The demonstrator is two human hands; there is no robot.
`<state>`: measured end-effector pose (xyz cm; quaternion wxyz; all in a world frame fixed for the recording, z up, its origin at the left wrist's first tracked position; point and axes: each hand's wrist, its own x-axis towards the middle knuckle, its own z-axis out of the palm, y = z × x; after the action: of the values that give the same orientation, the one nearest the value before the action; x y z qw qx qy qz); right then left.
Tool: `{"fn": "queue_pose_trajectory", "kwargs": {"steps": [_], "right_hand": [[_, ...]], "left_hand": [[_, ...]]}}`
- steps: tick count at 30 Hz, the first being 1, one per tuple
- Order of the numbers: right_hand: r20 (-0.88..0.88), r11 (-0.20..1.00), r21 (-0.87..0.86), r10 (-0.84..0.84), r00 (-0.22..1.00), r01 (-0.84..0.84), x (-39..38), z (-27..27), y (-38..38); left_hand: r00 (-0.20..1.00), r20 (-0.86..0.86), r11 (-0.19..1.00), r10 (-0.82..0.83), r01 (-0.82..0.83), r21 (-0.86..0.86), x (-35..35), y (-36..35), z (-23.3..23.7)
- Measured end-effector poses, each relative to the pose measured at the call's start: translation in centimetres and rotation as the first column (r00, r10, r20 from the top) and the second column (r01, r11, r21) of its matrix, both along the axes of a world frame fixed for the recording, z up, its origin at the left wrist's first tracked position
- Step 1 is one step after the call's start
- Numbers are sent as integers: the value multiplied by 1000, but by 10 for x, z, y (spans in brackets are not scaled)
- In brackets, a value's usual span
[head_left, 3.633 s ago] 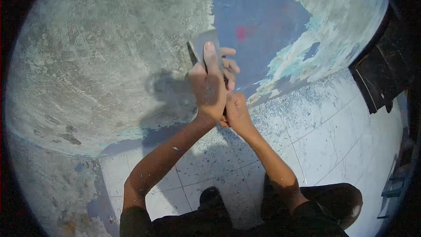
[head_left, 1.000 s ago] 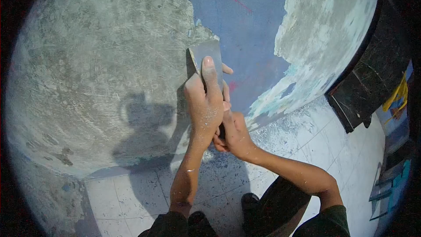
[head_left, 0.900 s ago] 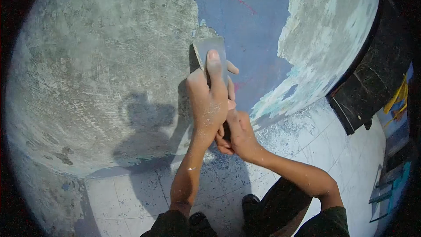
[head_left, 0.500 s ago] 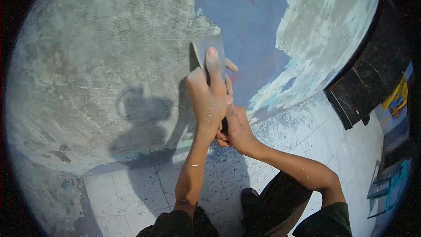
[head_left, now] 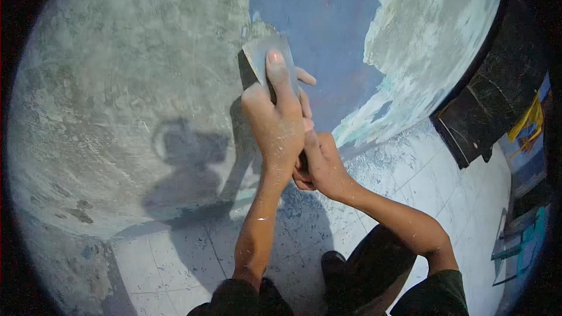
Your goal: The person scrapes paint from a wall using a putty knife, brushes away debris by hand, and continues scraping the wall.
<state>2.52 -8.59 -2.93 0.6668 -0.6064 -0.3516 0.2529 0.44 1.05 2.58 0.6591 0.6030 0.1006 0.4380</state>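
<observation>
A paint scraper (head_left: 256, 52) with a broad grey metal blade is pressed to the wall, its blade edge at the border between blue paint (head_left: 319, 29) and bare grey plaster (head_left: 146, 52). My left hand (head_left: 274, 120) is closed round it, thumb laid flat along the blade and some fingers reaching out past its right side. Lower down, my right hand (head_left: 326, 167) grips the dark handle, which is mostly hidden by both hands. Pale dust and small flakes cover my left hand and forearm.
Paint flakes are scattered over the white tiled floor (head_left: 175, 251) along the wall's foot. A stripped patch (head_left: 410, 29) lies right of the blue paint. Farther right are a black panel (head_left: 486, 93), a yellow item (head_left: 528, 120) and a teal frame (head_left: 524, 246).
Both hands and the scraper have shifted slightly up and left in view, and the blade is tilted a little more to the left. My grip is the same.
</observation>
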Motion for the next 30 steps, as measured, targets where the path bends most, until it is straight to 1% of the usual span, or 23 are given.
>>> {"fn": "queue_pose_trajectory", "kwargs": {"steps": [2, 5, 6, 9, 10, 11, 13, 14, 15, 16, 17, 19, 20, 23, 27, 30], "right_hand": [[-11, 1000, -8, 24, 1000, -25, -1, 0, 3], [-73, 999, 32, -33, 997, 35, -9, -8, 7], [-64, 999, 23, -34, 997, 36, -7, -8, 5], [-52, 1000, -8, -18, 998, 18, -1, -4, 3], [-57, 1000, -17, -10, 998, 9, -1, 4, 0], [-61, 1000, -28, 0, 998, -2, 1, 15, -2], [80, 990, -85, -104, 991, 111, 0, 56, -5], [150, 980, -111, -145, 978, 162, 4, 70, -5], [16, 996, -76, -55, 998, 56, 13, 76, -9], [149, 985, -118, -108, 983, 127, 13, 69, -8], [290, 967, -147, -157, 944, 206, 13, 58, -9], [219, 972, -172, -122, 968, 161, 6, 38, -10], [100, 980, -189, -48, 994, 66, 9, 29, -15], [157, 973, -218, -38, 987, 72, 5, 26, -21], [86, 984, -172, -41, 995, 55, 1, 28, -24], [58, 989, -143, -38, 998, 46, 0, 19, -24]], "left_hand": [[999, -30, 1000, 10, -10, 1, 0, 0, -8], [999, -31, 1000, 15, -15, 3, 0, 5, -14], [1000, -28, 1000, -3, 3, -1, 0, 2, -15], [999, 36, 1000, -21, 21, -4, 4, 1, -7], [997, 81, 999, 8, -11, 31, 5, 1, -3], [992, 128, 1000, -5, 2, 28, 6, 0, 6], [975, 220, 999, -37, 29, 39, 10, -1, 31], [951, 305, 999, -49, 40, 37, 20, 1, 38], [919, 390, 998, -60, 50, 35, 27, 1, 44], [917, 385, 994, -102, 104, 17, 27, -1, 39], [938, 343, 999, -41, 45, -3, 24, -3, 30], [965, 253, 997, 72, -66, -34, 17, -9, 5], [971, 235, 996, 53, -35, -78, 16, -9, -6], [983, 186, 980, -8, 45, -192, 7, -17, -10], [983, 181, 990, -2, 27, -136, 9, -19, -7], [996, 78, 993, -44, 52, -102, 7, -18, -15]]}}
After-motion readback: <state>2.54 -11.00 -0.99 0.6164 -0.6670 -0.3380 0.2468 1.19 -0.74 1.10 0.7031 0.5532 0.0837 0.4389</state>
